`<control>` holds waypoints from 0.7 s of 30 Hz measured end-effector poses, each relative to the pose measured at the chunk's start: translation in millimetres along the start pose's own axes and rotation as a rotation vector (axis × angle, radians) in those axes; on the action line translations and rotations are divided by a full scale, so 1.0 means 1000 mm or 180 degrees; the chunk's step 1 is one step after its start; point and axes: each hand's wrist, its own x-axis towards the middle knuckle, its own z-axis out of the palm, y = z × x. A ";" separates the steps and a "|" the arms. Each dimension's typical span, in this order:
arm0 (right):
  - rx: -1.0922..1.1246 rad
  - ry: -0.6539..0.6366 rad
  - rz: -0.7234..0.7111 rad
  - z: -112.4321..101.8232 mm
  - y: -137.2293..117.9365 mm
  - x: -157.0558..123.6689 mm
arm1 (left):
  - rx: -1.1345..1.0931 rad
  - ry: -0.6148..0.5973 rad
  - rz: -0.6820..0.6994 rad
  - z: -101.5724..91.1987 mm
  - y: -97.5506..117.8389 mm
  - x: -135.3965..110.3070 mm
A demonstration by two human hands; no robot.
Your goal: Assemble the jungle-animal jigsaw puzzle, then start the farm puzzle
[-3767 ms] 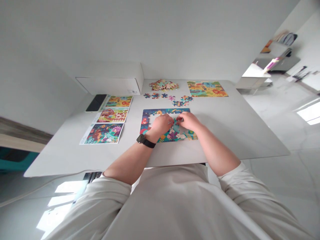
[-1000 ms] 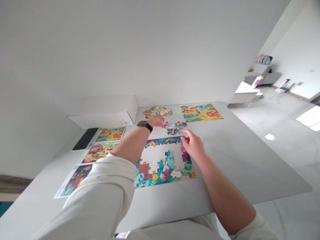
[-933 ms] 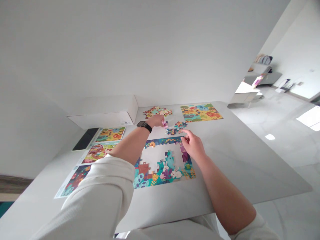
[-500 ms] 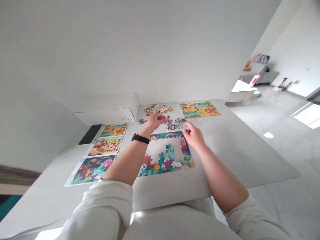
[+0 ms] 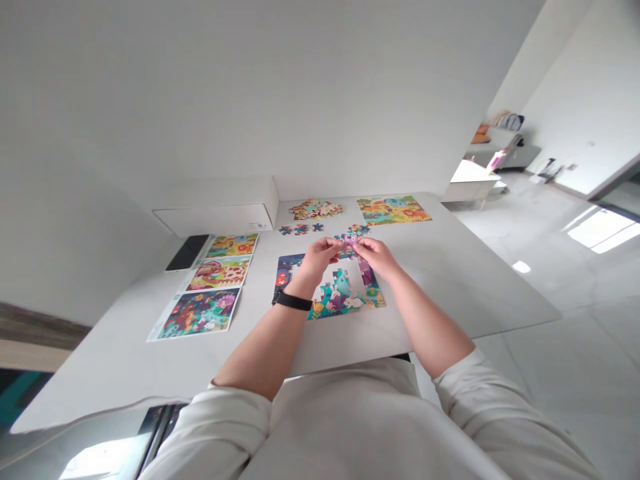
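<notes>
A purple jigsaw piece (image 5: 349, 242) is held up between my two hands, above the far edge of a partly assembled jigsaw puzzle (image 5: 370, 293). My left hand (image 5: 320, 259), with a black band at the wrist, pinches the piece from the left. From the right, my right hand (image 5: 377, 256) grips it between thumb and fingers. The puzzle shows rabbits and plants inside a dark border, with bare table in its middle. Part of its left side is hidden behind my left hand and wrist. Loose pieces (image 5: 359, 229) lie just beyond my hands.
Several dark loose pieces (image 5: 301, 229) lie behind the puzzle, near a heap of pieces (image 5: 316, 209). A finished animal puzzle (image 5: 395, 210) is at the back right. Picture sheets (image 5: 217, 273), a phone (image 5: 187, 253) and a white box (image 5: 215, 218) are on the left.
My right hand has come in and taken hold of the purple piece beside my left hand. Both hands are now close together over the puzzle's far edge. The view has shifted slightly.
</notes>
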 end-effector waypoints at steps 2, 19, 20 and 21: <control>-0.0025 -0.0091 -0.0012 -0.001 0.003 0.001 | -0.0024 0.0026 -0.0134 -0.002 -0.007 -0.002; -0.0240 -0.0277 0.0133 -0.009 0.010 0.004 | 0.0847 0.0362 0.0587 -0.005 -0.028 -0.004; -0.0242 -0.0257 0.0110 -0.010 0.010 0.004 | 0.1140 0.0379 0.0870 -0.006 -0.028 -0.005; -0.0252 -0.0235 0.0079 -0.010 0.011 0.004 | 0.1431 0.0368 0.1145 -0.006 -0.027 -0.007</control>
